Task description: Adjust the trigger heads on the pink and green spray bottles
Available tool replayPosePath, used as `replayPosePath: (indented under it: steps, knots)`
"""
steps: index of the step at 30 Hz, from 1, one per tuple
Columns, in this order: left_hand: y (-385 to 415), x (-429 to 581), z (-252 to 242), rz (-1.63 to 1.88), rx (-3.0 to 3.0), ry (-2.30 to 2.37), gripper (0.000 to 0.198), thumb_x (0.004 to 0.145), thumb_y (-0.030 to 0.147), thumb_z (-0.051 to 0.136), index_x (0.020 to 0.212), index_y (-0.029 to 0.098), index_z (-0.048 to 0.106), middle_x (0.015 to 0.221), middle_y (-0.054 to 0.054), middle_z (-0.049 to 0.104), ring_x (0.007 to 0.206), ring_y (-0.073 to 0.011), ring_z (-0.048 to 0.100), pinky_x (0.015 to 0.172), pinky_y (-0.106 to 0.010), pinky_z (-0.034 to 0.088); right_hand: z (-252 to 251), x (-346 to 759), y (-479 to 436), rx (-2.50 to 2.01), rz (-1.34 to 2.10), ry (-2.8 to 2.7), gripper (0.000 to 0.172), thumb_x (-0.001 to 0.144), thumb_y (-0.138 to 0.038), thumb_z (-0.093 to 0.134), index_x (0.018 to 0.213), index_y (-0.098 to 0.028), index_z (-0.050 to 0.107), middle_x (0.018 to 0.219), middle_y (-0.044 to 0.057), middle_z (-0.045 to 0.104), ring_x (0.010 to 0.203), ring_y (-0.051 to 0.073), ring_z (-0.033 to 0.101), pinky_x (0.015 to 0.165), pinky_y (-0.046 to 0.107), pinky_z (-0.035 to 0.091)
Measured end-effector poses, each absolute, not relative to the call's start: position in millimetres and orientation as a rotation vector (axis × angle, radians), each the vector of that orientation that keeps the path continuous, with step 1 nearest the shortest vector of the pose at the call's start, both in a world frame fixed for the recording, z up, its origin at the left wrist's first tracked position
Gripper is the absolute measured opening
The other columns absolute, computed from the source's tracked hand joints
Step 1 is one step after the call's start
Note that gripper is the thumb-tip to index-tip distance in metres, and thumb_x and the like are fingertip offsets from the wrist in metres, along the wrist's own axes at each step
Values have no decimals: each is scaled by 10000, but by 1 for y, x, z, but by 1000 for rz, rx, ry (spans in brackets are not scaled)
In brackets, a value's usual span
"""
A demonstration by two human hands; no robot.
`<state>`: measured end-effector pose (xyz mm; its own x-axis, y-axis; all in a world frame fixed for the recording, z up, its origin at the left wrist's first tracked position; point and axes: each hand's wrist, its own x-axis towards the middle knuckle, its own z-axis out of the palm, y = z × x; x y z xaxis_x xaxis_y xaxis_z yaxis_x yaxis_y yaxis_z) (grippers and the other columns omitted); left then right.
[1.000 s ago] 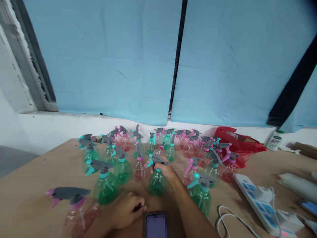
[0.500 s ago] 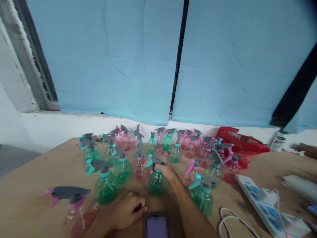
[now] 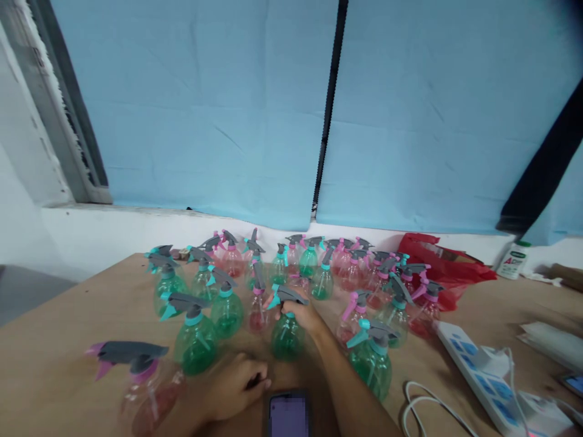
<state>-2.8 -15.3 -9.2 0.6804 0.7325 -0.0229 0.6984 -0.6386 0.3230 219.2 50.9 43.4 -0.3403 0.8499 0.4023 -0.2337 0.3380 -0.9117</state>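
Note:
My right hand [image 3: 306,311] is wrapped round the neck of a green spray bottle [image 3: 288,340], just under its grey and turquoise trigger head. The bottle stands upright at the table's middle, green liquid low inside. My left hand [image 3: 239,382] rests on the table with its fingers curled in and the thumb near them; I see nothing in it. Left of it stand a green spray bottle [image 3: 195,343] and a pink one [image 3: 152,397], partly behind my left forearm. A phone [image 3: 288,416] lies between my forearms at the near edge.
Several more green and pink spray bottles [image 3: 322,282] stand across the table [image 3: 68,340]. To the right are a white power strip [image 3: 478,376] with plugs and a cable, a red plastic bag [image 3: 441,261] and a white bottle [image 3: 514,260]. Blue curtains [image 3: 204,109] hang behind.
The green spray bottle in my right hand has shifted very slightly left. Both hands otherwise keep their place and hold; the view has moved a little.

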Motion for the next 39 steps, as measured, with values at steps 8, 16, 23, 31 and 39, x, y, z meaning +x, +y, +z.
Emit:
replayPosePath:
  steps: [8,16,23,31,39]
  knots:
    - [-15,-3,-10,152,2600,1139,324,1037,474,496,842,243,612,751,19,628,705,-158,557,607,-297,267,40,216,52,-535,1278,-1522,354,621,-242,544,892,-225,771,729,13,732,581,169,609,562,271,460]
    - [-15,-3,-13,167,2594,1128,354,1041,487,490,823,240,616,743,12,632,696,-159,562,603,-298,277,37,214,54,-600,1298,-1473,258,590,-257,552,767,-213,735,668,13,697,578,173,593,563,277,455]
    - [-15,-2,-9,142,2599,1135,385,1054,498,458,815,237,611,739,12,644,671,-150,550,587,-305,263,41,213,51,-538,1274,-1523,224,611,-245,552,752,-221,725,643,-1,672,538,156,553,578,281,470]
    - [-13,-2,-11,140,2613,1136,415,1054,522,438,810,230,603,770,-5,660,710,-162,568,602,-292,281,36,218,54,-555,1192,-1473,203,673,-247,575,814,-216,717,781,27,713,571,163,598,606,295,473]
    - [-16,-2,-7,127,2596,1134,358,1047,471,457,838,231,619,760,2,668,684,-155,560,590,-285,271,66,221,50,-984,537,-1139,110,832,-300,581,910,-224,595,710,-39,594,643,175,584,651,284,453]
